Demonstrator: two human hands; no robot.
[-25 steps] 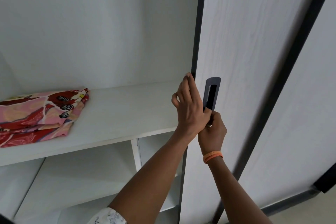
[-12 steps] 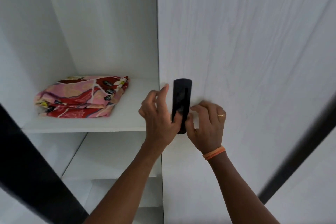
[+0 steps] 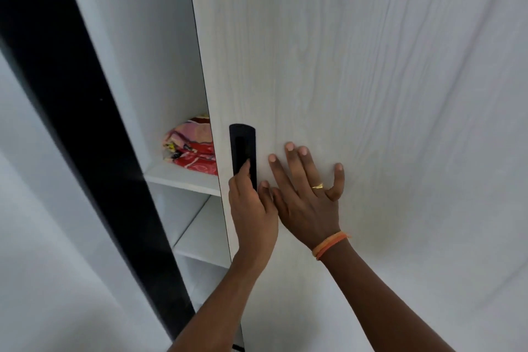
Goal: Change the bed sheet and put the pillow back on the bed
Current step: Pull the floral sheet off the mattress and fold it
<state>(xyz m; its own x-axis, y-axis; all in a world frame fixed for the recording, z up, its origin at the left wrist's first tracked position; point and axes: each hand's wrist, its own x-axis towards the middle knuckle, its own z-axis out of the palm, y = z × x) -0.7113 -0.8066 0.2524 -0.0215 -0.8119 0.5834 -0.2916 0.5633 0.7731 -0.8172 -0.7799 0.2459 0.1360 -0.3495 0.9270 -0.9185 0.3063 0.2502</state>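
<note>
The folded pink-and-red patterned bed sheet (image 3: 191,148) lies on a white wardrobe shelf (image 3: 183,178) just left of the left hand's fingers (image 3: 245,171), which seem hooked in the black recessed door handle (image 3: 243,151), while the right hand (image 3: 307,197) presses flat, fingers spread; soft, light, best lifted from beneath its fold.

The folded sheet (image 3: 191,148) lay on a wardrobe shelf (image 3: 183,178) at nine o'clock of the door handle (image 3: 243,151), partly behind the sliding door (image 3: 357,80), with the left hand (image 3: 253,208) on the handle and the right hand (image 3: 307,197) flat on the door at three o'clock of it.
</note>
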